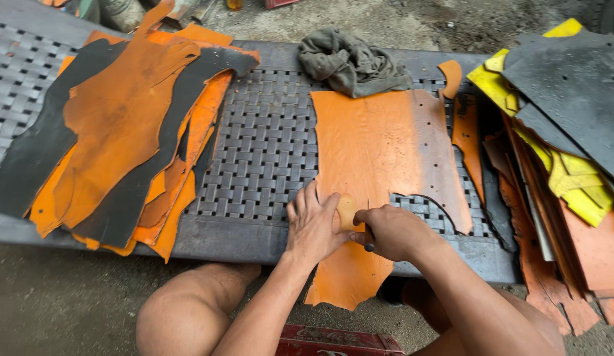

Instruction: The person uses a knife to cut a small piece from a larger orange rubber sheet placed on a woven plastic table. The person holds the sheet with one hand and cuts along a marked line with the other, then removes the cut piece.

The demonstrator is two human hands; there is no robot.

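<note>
My left hand (313, 224) lies flat, fingers spread, pressing down on the wide orange sheet of leather (379, 165) that is spread over the grey woven-strap bench (261, 151), its near end hanging off the near edge toward my knees. Under my fingertips sits a small pale tan oval pattern piece (346, 211), which that hand pins against the sheet. My right hand (393, 231) is clenched around a dark-handled tool (369, 246), only the butt of it showing, so I cannot tell what kind of tip it has. The sheet looks thin, limp and light, drooping where the bench stops supporting it, and its grain seems smooth enough to slide on the straps; I judge it needs holding by flat pressure near the working spot, not by pinching an edge, since the ragged cut-out on its right side would likely flop or tear. To the left lies a heap of orange and black leather offcuts (122, 132), to the right a stack of yellow, grey and orange sheets (557, 132), and at the far edge a crumpled grey rag (350, 62).
</note>
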